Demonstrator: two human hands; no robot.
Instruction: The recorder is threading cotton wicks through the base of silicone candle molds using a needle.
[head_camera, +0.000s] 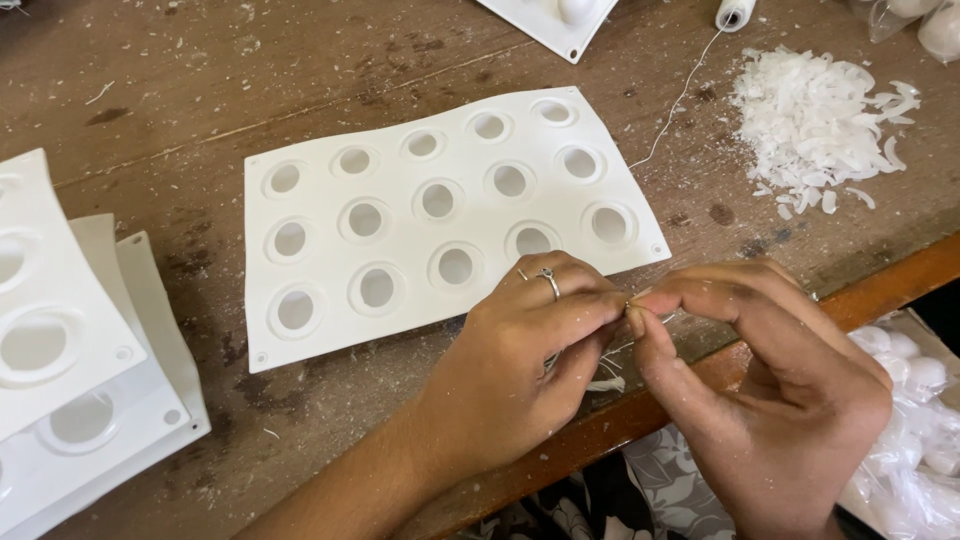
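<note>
A white silicone mould with several round cavities lies flat on the worn wooden table. Just in front of its near right corner, my left hand, a ring on one finger, and my right hand meet fingertip to fingertip. Both pinch a thin white string between thumb and forefinger; short loose ends hang below the fingers. More of this string runs across the table up to a small spool at the top edge.
A pile of white wax flakes sits at the back right. Stacked white moulds lie at the left, another mould at the top. A plastic bag of white round pieces is below the table's front edge at right.
</note>
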